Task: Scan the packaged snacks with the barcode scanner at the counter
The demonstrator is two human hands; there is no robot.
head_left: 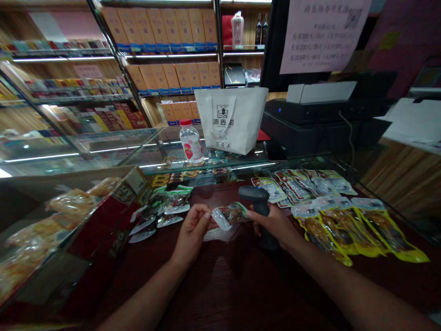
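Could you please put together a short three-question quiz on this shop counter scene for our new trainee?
1. True or false: the right hand holds the black barcode scanner.
2. What does the left hand pinch? A) the white paper bag B) a small snack packet C) the water bottle
3. Fill in: the yellow-edged snack packets lie on the dark counter to the person's ____ side.

Key: 1 true; 2 B; 3 right.
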